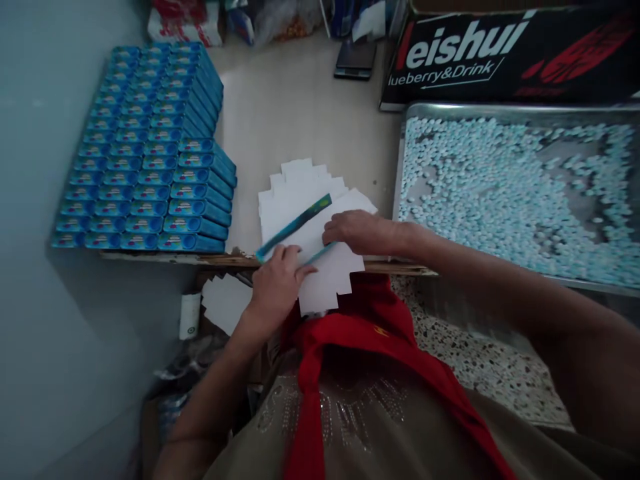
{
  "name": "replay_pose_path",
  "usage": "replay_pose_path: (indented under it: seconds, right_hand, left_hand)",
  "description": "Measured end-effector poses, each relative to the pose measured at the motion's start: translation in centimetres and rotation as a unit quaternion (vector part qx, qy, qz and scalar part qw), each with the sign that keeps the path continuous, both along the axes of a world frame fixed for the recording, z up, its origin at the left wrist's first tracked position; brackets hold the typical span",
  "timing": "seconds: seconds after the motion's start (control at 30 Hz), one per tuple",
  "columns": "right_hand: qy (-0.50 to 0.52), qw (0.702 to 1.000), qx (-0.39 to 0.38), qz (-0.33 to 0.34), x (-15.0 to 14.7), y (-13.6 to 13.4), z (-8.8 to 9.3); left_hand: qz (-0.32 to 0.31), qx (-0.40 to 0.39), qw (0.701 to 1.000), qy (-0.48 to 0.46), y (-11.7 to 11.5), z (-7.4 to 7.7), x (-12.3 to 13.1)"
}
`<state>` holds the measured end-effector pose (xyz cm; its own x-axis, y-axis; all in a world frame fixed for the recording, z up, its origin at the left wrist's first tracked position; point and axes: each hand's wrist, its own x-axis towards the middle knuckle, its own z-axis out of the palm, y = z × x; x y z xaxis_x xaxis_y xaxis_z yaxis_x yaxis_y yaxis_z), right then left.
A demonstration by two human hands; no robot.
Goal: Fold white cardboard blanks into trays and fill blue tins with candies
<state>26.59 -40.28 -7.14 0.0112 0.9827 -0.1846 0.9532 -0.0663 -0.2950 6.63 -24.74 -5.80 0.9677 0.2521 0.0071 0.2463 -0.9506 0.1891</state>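
A pile of flat white carton blanks (300, 193) lies at the near edge of the pale table (300, 107). On top, one blank (295, 225) is partly folded, its blue printed side showing as a narrow strip. My left hand (276, 283) pinches the near end of that blank with curled fingers. My right hand (357, 232) presses down on its right side, fingers bent over the fold. Both hands touch the same blank.
Several rows of finished blue boxes (150, 147) are stacked at the left against a grey wall. A metal tray (400, 167) of small pale blue tablets (515, 180) fills the right. A black drink carton (510, 53) and a phone (355, 59) stand behind. More white blanks (225, 303) sit below the table edge.
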Motion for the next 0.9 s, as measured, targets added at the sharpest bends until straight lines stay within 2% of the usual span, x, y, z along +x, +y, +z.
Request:
replay_pose_path:
  seconds: [0.07,0.1,0.13,0.2,0.27,0.33,0.37,0.43,0.5,0.57,0.7,0.83,0.9]
  right_hand:
    - [-0.004,1.000,0.004,0.016,1.6,0.0,-0.1]
    - [0.000,1.000,0.018,0.023,2.2,0.1,-0.4]
    - [0.010,0.999,0.042,0.030,2.4,0.2,-0.7]
    - [0.039,0.992,0.120,0.017,2.1,0.0,-1.6]
    - [0.078,0.969,0.220,-0.080,1.1,-0.5,-2.7]
    - [0.112,0.917,0.287,-0.252,-0.2,-0.9,-3.8]
    - [0.122,0.885,0.298,-0.337,-0.7,-0.8,-4.3]
    - [0.142,0.840,0.270,-0.449,-1.2,0.0,-5.0]
    - [0.165,0.828,0.215,-0.491,-1.3,1.2,-5.4]
    - [0.167,0.827,0.168,-0.510,-1.4,2.3,-5.3]
    - [0.112,0.832,0.125,-0.529,-2.5,2.9,-4.3]
    - [0.141,0.823,0.139,-0.533,-4.1,2.6,-3.7]
    - [0.149,0.821,0.149,-0.531,-4.3,2.6,-3.6]
  left_hand:
    - [0.008,-0.023,0.999,-0.037,0.6,1.1,1.7]
    - [0.029,-0.027,0.997,-0.068,1.3,1.2,2.9]
    - [0.064,-0.032,0.993,-0.096,2.1,0.8,4.0]
    - [0.143,-0.074,0.980,-0.121,3.5,-1.0,5.9]
    - [0.199,-0.144,0.961,-0.127,4.5,-3.4,6.8]
    - [0.205,-0.188,0.950,-0.140,4.8,-5.3,7.0]
    - [0.194,-0.195,0.950,-0.147,4.8,-5.8,7.0]
    - [0.168,-0.195,0.956,-0.139,4.9,-6.0,7.4]
    - [0.150,-0.202,0.961,-0.112,5.0,-5.6,8.1]
    - [0.141,-0.217,0.961,-0.100,4.7,-5.1,8.8]
    - [0.160,-0.224,0.950,-0.146,3.1,-4.9,8.8]
    - [0.189,-0.283,0.933,-0.117,3.0,-4.3,8.9]
    - [0.199,-0.274,0.938,-0.073,3.7,-3.8,9.5]
